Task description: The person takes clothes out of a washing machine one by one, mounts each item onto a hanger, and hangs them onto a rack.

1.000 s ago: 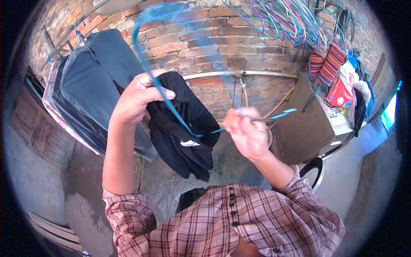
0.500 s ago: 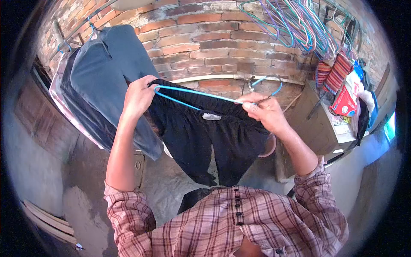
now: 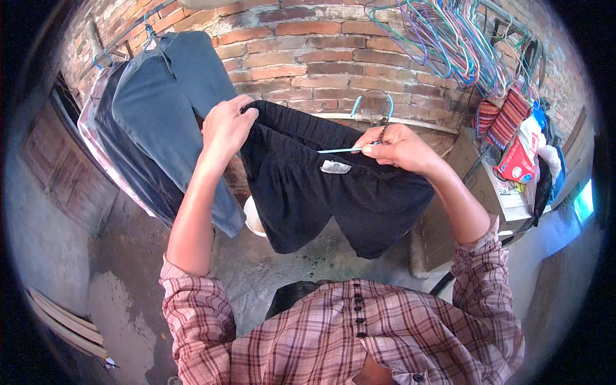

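Note:
A pair of black pants [image 3: 295, 199] hangs in front of me, its elastic waistband stretched between my hands and a white label [image 3: 335, 167] showing inside. My left hand [image 3: 226, 128] is closed on the left end of the waistband. At the other end, my right hand [image 3: 401, 149] grips a light-blue hanger [image 3: 337, 151]. Part of the hanger's bar lies in the waist opening, and its hook rises above the right fingers. Cloth hides the rest of the hanger. Whether the right fingers also pinch the waistband is hard to see.
Grey trousers [image 3: 154, 96] and other clothes hang from a rail at the left. Many coloured hangers [image 3: 443, 48] hang in a bunch at upper right. Below them, a striped cloth [image 3: 510, 115] and bags lie on a box [image 3: 507, 199]. A brick wall [image 3: 276, 45] stands behind.
The hanger has tilted, its hook swinging upright and its left part going out of sight in the waistband. The pants have moved right and their legs have swung up. Both hands shifted slightly.

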Demonstrator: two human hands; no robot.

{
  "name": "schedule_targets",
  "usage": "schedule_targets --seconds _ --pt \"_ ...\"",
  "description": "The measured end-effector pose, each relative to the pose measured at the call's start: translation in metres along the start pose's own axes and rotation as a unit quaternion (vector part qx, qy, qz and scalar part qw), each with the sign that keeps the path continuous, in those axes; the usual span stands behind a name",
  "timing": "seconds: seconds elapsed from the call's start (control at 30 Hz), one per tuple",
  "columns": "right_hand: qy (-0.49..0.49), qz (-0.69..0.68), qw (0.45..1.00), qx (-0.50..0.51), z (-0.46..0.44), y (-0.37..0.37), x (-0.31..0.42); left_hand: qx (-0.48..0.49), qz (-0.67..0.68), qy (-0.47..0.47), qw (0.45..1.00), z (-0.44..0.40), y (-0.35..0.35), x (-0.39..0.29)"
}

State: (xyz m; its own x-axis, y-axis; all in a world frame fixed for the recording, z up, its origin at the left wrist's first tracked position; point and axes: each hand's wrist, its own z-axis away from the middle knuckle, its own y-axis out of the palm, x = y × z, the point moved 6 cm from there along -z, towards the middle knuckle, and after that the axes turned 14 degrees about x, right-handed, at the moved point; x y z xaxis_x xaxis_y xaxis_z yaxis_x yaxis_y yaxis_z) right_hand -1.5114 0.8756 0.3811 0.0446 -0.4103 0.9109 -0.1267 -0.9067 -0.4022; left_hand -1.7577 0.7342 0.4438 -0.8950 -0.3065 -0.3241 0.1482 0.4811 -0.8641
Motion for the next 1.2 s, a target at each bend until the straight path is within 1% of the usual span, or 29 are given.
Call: schedule_targets --seconds 0.03,0.1,0.13,0.2,0.27,0.3,0.33,0.37,0.4,0.47,0.5,0.53,0.6,0.63,0.67,0.73,0.77,0.8,0.87,0.9,0.93,1.0,1.03,1.13,1.2 --pt "0.009 -0.019 1.0 0.016 0.001 0.001 0.007 0.025 0.073 -0.002 0.997 -0.008 0.009 0.008" --pt "0.042 -0.011 0.999 0.024 0.001 -0.005 0.006 0.073 0.218 -0.006 0.973 -0.019 0.026 0.019" --pt "0.058 -0.008 0.998 0.027 0.001 -0.008 0.005 0.117 0.286 -0.045 0.95 -0.021 0.035 0.026" --pt "0.054 -0.045 0.997 0.025 -0.005 -0.012 -0.009 0.203 0.414 -0.12 0.879 -0.016 0.046 0.022" --pt "0.062 -0.1 0.992 0.04 -0.006 -0.016 -0.014 0.223 0.488 -0.084 0.839 -0.018 0.056 0.023" --pt "0.039 -0.114 0.991 0.048 -0.006 -0.016 -0.011 0.236 0.52 -0.063 0.818 -0.017 0.061 0.017" --pt "0.04 -0.136 0.989 0.037 -0.006 -0.019 -0.012 0.248 0.551 -0.041 0.796 -0.016 0.065 0.013" --pt "0.04 -0.158 0.986 0.025 -0.005 -0.023 -0.015 0.307 0.613 -0.007 0.728 -0.013 0.07 0.008" --pt "0.04 -0.181 0.983 0.011 -0.004 -0.027 -0.018 0.317 0.607 0.016 0.729 -0.012 0.07 0.007" --pt "0.036 -0.196 0.98 0.02 -0.004 -0.033 -0.027 0.339 0.593 0.065 0.728 -0.001 0.071 -0.007" --pt "0.038 -0.198 0.979 0.019 -0.005 -0.035 -0.03 0.318 0.536 0.09 0.777 0.005 0.067 -0.016" --pt "0.041 -0.201 0.979 0.013 -0.003 -0.038 -0.033 0.32 0.463 0.127 0.816 0.009 0.064 -0.029" --pt "0.041 -0.196 0.98 0.01 -0.003 -0.039 -0.031 0.315 0.31 0.205 0.873 0.017 0.061 -0.051" --pt "0.039 -0.203 0.978 0.014 -0.005 -0.038 -0.029 0.238 0.184 0.223 0.927 0.022 0.055 -0.058" --pt "0.037 -0.211 0.976 0.021 -0.007 -0.039 -0.028 0.211 0.1 0.201 0.951 0.028 0.048 -0.07" --pt "0.03 -0.222 0.973 0.048 -0.01 -0.042 -0.029 0.17 0.09 0.132 0.972 0.028 0.046 -0.073" --pt "0.026 -0.227 0.971 0.065 -0.011 -0.042 -0.029 0.129 0.108 0.152 0.974 0.025 0.047 -0.068" --pt "0.014 -0.172 0.984 0.034 -0.01 -0.046 -0.025 0.086 0.125 0.17 0.974 0.023 0.044 -0.06" --pt "-0.01 -0.059 0.998 -0.024 -0.006 -0.053 -0.014 0.096 0.135 0.125 0.978 0.021 0.041 -0.045" --pt "-0.008 -0.022 1.0 -0.014 0.001 -0.062 -0.015 0.104 0.148 0.102 0.978 0.02 0.041 -0.034" --pt "-0.012 -0.011 1.0 -0.017 0.01 -0.069 -0.025 0.111 0.16 0.078 0.978 0.021 0.04 -0.027" --pt "-0.019 0.014 1.0 -0.02 0.024 -0.08 -0.049 0.095 0.194 0.075 0.974 0.023 0.033 -0.017" --pt "0.044 0.028 0.999 -0.011 0.033 -0.077 -0.06 0.091 0.203 0.076 0.972 0.023 0.03 -0.009" --pt "0.058 0.154 0.984 -0.063 0.039 -0.084 -0.129 0.079 0.231 0.067 0.967 0.023 0.021 0.012" --pt "0.063 0.037 0.986 -0.149 0.046 -0.076 -0.122 0.07 0.249 0.055 0.964 0.024 0.015 0.021"
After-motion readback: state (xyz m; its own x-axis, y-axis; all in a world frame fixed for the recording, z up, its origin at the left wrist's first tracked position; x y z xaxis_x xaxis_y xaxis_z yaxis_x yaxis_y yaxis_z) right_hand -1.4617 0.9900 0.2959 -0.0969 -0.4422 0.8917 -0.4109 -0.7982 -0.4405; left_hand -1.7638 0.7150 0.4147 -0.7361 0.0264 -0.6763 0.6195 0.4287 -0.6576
